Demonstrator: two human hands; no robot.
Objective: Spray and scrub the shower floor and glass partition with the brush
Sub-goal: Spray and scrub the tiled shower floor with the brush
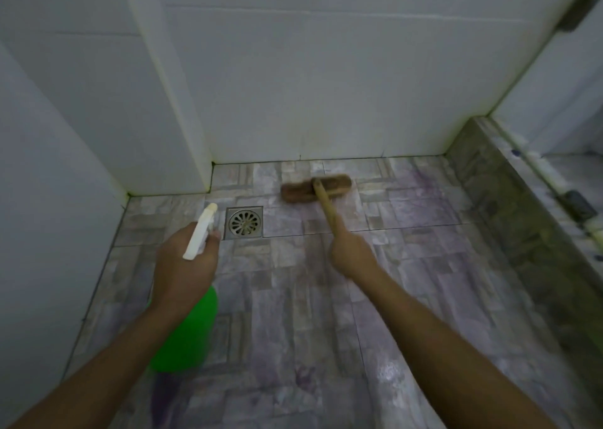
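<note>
— Both hands are full. Left hand [186,265] wraps the neck of the spray bottle [186,327], white trigger head [200,232] poking out above the knuckles; right hand [350,254] has a clenched grip on the wooden handle [326,205] of the scrubbing brush [315,188].

— What's in the bottle?

— Can't tell; the green body is opaque and half hidden under the wrist.

— Where's the brush head?

— Blurred, down on the shower floor [326,330], close to the back wall [326,85], right of the square metal drain [244,222].

— Room to move?

— Open tile toward the near side. Walls box in the left and back; a tiled curb [509,206] edges the right, with the glass partition [554,69] standing on it.
</note>
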